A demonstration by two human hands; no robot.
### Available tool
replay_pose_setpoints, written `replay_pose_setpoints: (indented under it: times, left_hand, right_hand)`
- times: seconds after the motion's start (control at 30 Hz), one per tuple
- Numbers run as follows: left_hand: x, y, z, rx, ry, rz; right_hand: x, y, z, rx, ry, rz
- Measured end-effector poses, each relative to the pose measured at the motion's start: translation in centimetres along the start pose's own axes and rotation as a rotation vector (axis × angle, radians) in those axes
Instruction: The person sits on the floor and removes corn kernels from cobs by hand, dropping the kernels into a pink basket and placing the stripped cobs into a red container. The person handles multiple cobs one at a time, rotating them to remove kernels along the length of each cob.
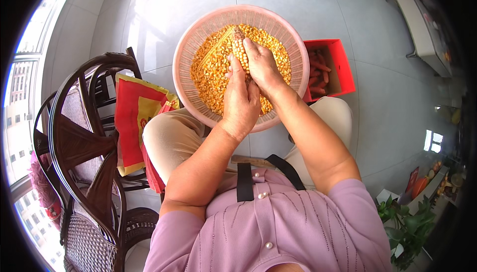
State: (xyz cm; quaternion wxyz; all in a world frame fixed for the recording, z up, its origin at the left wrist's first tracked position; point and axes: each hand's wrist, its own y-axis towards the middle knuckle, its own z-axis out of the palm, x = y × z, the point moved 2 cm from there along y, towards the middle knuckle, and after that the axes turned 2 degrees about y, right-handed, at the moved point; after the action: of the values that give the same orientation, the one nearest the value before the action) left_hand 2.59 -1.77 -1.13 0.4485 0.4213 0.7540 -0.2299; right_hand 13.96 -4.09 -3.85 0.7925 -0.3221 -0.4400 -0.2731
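Observation:
Both my hands grip one partly shelled corn cob (240, 51) above a round pink plastic basket (182, 67). My left hand (240, 95) holds the cob's near end, while my right hand (264, 65) wraps its right side with the thumb pressed on the kernels. Bare reddish-brown core shows at the cob's far tip; yellow kernels still cover the middle. Loose corn kernels (208, 85) fill much of the basket. Another ear of corn (217, 46), covered in yellow kernels, lies slanted on them to the left of my hands.
A red box (346, 67) holding several bare reddish cobs (318, 67) stands right of the basket. On the left are dark rattan chairs (82, 130) and a red-and-yellow bag (128, 123). A leafy plant (408, 223) is at lower right, a white table (421, 26) at upper right.

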Motion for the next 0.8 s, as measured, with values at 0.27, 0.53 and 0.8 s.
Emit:
replay_pose_setpoints:
  times: [0.27,0.53,0.8]
  left_hand:
    - [-0.8,-0.3,0.2,0.009,-0.013,0.031]
    - [-2.0,0.7,-1.3,-0.010,-0.595,-0.276]
    - [-1.0,1.3,-2.0,-0.016,-0.619,-0.276]
  right_hand:
    - [1.6,-0.3,-0.1,0.016,0.126,0.082]
    - [2.7,-2.1,1.4,0.208,0.110,0.082]
    - [3.5,-3.9,2.2,0.295,-0.070,0.058]
